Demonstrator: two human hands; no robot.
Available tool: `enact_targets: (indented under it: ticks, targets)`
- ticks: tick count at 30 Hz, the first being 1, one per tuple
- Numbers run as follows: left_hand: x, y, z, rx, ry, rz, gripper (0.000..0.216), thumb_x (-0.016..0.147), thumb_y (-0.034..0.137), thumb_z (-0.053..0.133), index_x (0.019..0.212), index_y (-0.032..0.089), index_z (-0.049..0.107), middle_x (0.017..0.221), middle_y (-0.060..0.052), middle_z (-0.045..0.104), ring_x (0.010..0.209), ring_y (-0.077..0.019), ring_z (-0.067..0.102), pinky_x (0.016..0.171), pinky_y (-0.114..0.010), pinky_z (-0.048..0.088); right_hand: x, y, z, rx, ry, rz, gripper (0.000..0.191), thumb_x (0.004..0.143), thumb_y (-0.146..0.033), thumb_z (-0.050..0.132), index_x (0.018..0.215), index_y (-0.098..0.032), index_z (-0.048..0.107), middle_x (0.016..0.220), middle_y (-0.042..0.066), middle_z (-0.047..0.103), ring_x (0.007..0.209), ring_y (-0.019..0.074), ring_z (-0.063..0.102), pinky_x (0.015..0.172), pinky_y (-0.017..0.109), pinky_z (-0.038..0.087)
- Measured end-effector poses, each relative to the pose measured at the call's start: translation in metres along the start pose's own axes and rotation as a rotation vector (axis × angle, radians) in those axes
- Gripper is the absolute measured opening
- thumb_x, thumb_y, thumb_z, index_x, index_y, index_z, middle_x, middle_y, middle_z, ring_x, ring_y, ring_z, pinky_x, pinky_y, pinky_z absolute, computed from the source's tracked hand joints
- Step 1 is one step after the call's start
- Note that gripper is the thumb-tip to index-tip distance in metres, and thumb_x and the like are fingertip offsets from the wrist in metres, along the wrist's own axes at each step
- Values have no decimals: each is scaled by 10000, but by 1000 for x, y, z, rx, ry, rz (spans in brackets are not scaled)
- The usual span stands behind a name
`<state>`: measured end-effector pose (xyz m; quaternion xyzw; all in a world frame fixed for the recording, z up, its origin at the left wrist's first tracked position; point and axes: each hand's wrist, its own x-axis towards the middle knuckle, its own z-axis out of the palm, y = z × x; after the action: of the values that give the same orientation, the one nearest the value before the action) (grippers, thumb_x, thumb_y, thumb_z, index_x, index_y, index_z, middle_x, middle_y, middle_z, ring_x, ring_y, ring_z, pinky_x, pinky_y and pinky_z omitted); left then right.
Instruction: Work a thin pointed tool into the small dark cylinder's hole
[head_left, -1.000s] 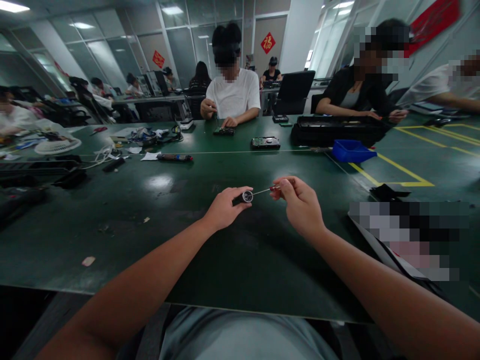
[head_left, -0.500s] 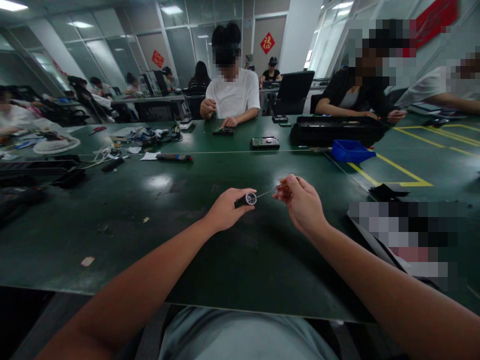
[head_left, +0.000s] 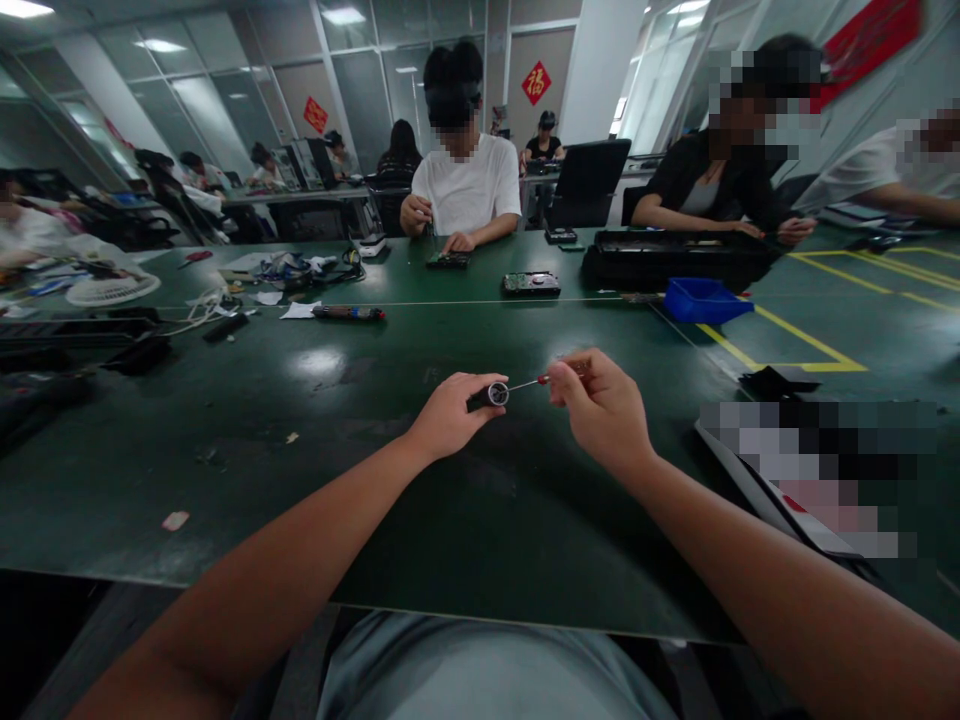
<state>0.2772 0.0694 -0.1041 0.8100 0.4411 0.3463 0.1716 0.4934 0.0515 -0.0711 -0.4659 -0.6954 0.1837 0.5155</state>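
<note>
My left hand [head_left: 450,415] is closed around a small black cylindrical part [head_left: 496,394] with a pale metallic ring at its open end, which faces right. From the right, my right hand [head_left: 604,405] grips a screwdriver [head_left: 541,380] with a red handle and a thin metal shaft. The shaft slants down to the left and its tip reaches the ringed end of the part. Whether the tip sits on a screw inside is too small to tell. Both hands are held above the green table [head_left: 480,540].
Across the table a co-worker [head_left: 465,190] handles a circuard-like board [head_left: 448,259]. A hard drive [head_left: 531,284], a long black housing [head_left: 675,260] and a blue bin [head_left: 707,300] stand ahead. A pen-shaped tool [head_left: 349,313] lies left, and a folder [head_left: 750,490] lies right.
My right hand has turned, its fingers now closer around the handle, so more of the red screwdriver neck shows. The black part in my left hand has shifted slightly left and up.
</note>
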Motion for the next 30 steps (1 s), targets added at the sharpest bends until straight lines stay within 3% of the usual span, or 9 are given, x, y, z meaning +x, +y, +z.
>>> enact_targets:
  ticks: [4,10,14,17,22,26,30]
  targets:
    - [1,-2,1,-5,13,13,415,864,276,738,1267,262,641,1190,-38,698,1098,-220,619,994,-398,470,-1,-4,-1,-85,27,-37,222,892,-407,656,786,-216,620,628,-17,648,547,137,571,559,290,406]
    - [1,-3,0,8,28,-20,395,880,274,714,1267,269,640,1209,-31,694,1099,-222,620,992,-397,468,-3,-2,0,42,-85,-126,109,952,-255,502,970,-212,600,827,26,685,715,163,636,643,304,467]
    - [1,-2,0,11,23,-30,395,874,268,721,1261,270,643,1198,-29,697,1089,-223,620,984,-396,469,-3,-2,0,33,-125,-117,153,978,-298,486,945,-212,608,749,4,640,674,156,617,648,304,464]
    - [1,-2,0,12,17,-30,396,868,271,727,1256,271,647,1168,-27,705,1073,-222,622,968,-396,475,-4,-3,1,-10,-112,-92,241,1015,-354,432,933,-214,610,652,-19,598,593,145,585,619,302,441]
    - [1,-3,-1,8,27,-33,396,874,271,717,1262,264,640,1181,-33,700,1085,-228,621,983,-417,469,-4,-1,1,31,-114,-62,206,1010,-296,407,1120,-227,567,741,-5,640,707,171,635,678,318,472]
    - [1,-3,-1,14,15,-27,391,879,270,711,1262,264,639,1186,-36,699,1083,-230,621,981,-421,470,-5,-3,0,-7,-112,-57,223,1019,-348,403,1021,-239,598,710,-5,623,649,165,605,632,317,446]
    - [0,-1,0,3,8,-18,397,879,269,713,1268,267,636,1181,-33,700,1077,-222,620,977,-407,472,-7,-5,2,-35,-36,-50,188,999,-326,453,1100,-235,583,775,8,661,650,166,608,620,323,441]
